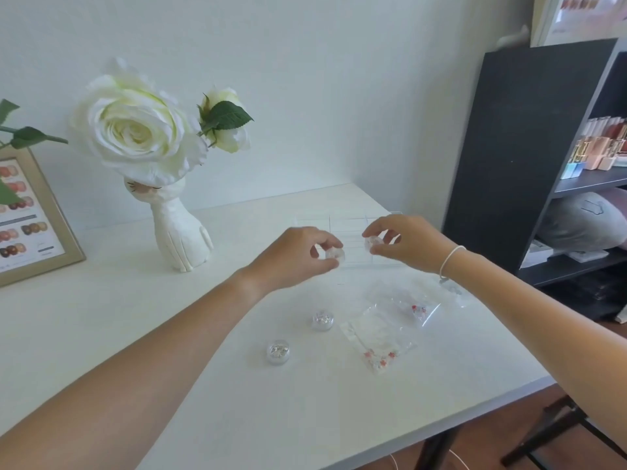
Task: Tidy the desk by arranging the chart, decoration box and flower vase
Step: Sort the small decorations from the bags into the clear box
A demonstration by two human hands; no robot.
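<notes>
A clear decoration box (353,228) with several compartments lies at the back right of the white desk (101,327). My left hand (295,257) holds a small clear jar (335,255) just in front of the box. Beside it, my right hand (403,240) pinches a second small clear jar (371,244) above the box. A white vase (179,239) with large white roses stands at the back left. The framed colour chart (30,222) leans at the far left, partly cut off by the frame edge.
Two small round jars of glitter (322,320) (278,351) and several clear sachets (380,337) lie on the desk in front of my hands. A dark shelf unit (529,137) with bottles stands at the right. The desk's front-right edge is close by.
</notes>
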